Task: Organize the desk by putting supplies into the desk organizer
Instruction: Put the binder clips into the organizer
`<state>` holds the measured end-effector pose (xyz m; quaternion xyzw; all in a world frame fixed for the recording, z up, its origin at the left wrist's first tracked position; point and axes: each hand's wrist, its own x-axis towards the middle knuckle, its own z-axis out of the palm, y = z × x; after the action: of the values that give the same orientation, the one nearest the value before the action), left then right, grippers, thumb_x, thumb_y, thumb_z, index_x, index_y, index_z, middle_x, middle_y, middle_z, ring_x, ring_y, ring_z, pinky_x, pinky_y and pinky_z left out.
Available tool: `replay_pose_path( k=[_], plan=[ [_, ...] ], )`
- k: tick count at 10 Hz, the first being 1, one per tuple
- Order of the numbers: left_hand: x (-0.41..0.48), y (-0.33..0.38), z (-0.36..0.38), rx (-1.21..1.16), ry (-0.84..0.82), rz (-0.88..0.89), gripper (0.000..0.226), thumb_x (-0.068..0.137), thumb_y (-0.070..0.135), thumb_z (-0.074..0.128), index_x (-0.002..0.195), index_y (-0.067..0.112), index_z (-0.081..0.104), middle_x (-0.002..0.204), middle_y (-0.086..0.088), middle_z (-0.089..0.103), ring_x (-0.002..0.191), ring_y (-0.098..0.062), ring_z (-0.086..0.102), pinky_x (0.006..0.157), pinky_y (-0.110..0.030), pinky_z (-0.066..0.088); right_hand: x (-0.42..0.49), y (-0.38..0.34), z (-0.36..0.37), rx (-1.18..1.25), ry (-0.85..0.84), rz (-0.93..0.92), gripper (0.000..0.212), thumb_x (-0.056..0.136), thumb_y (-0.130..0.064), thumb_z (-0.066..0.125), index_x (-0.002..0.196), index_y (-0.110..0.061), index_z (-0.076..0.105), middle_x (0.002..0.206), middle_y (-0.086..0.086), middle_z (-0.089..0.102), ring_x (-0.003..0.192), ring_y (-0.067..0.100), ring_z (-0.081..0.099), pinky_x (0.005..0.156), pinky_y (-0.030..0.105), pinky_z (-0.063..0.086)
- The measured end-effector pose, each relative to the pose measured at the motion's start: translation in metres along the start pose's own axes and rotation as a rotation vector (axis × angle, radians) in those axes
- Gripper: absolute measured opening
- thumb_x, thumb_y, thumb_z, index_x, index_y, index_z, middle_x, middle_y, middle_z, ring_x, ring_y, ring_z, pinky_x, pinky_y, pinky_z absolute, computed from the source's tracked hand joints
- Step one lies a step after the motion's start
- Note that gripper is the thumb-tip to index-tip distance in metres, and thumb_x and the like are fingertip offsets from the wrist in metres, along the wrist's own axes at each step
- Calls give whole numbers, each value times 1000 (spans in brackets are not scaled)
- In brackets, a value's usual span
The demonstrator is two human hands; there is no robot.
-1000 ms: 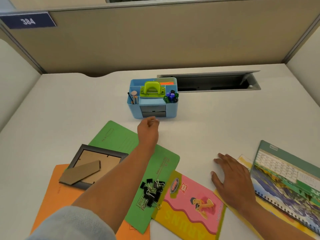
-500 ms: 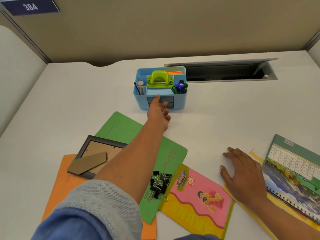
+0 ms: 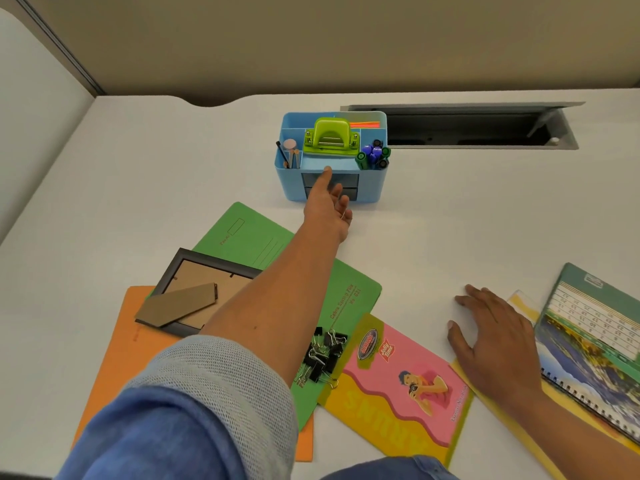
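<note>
Blue desk organizer (image 3: 372,185) stood near the desk's (image 3: 138,168) back edge, left hand (image 3: 327,213) outstretched with fingers loosely straight, holding nothing, one fingertip touching the organizer's front rim, right hand (image 3: 491,341) flat, fingers spread, near the front edge, binder clips (image 3: 322,355) on a green folder (image 3: 249,237).

The left hand (image 3: 327,211) hid part of the grey drawers (image 3: 349,180) in the blue plastic desk organizer (image 3: 373,185); the green spiral-bound calendar (image 3: 595,334) ran off the right edge.

- The left arm (image 3: 277,306) is stretched far forward, its sleeve (image 3: 207,393) bunched near the elbow, the forearm bare.
- The left grip (image 3: 327,211) has its fingers straight, index pointing ahead, holding nothing.
- The right grip (image 3: 491,341) lies palm down on the worktop (image 3: 433,237), fingers spread and flat.
</note>
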<state>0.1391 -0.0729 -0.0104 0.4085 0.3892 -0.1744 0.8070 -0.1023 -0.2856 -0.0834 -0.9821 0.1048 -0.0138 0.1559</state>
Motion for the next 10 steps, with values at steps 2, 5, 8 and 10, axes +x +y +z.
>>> replay_pose_path(
  k=[2, 5, 8, 10],
  plan=[
    [-4, -2, -3, -9, -7, 5, 40, 75, 47, 78, 98, 16, 66, 90, 6, 65, 64, -8, 53, 57, -24, 41, 0, 0, 0, 2, 4, -5, 50, 87, -51, 41, 128, -26, 55, 144, -5, 49, 138, 19, 38, 107, 45, 32],
    [-14, -15, -17, -57, -10, -26, 41, 79, 40, 73, 110, 16, 62, 90, 4, 61, 62, -10, 50, 55, -24, 38, 5, -2, 0, 9, 39, 3, 45, 87, -47, 45, 123, -24, 58, 139, -3, 54, 132, 22, 44, 104, 46, 35],
    [-24, -29, -32, -87, -19, -78, 28, 81, 35, 68, 100, 17, 57, 80, 4, 59, 59, -10, 48, 55, -24, 36, 5, -3, 0, 9, 39, 4, 45, 86, -47, 46, 122, -24, 59, 138, -3, 54, 131, 22, 45, 102, 45, 36],
    [-29, -28, -32, -79, -22, -74, 30, 80, 35, 69, 102, 17, 58, 83, 3, 60, 60, -11, 49, 55, -25, 37, 3, -4, -3, 17, 40, 8, 45, 86, -46, 46, 122, -23, 59, 138, -3, 55, 131, 22, 45, 103, 45, 35]
  ],
)
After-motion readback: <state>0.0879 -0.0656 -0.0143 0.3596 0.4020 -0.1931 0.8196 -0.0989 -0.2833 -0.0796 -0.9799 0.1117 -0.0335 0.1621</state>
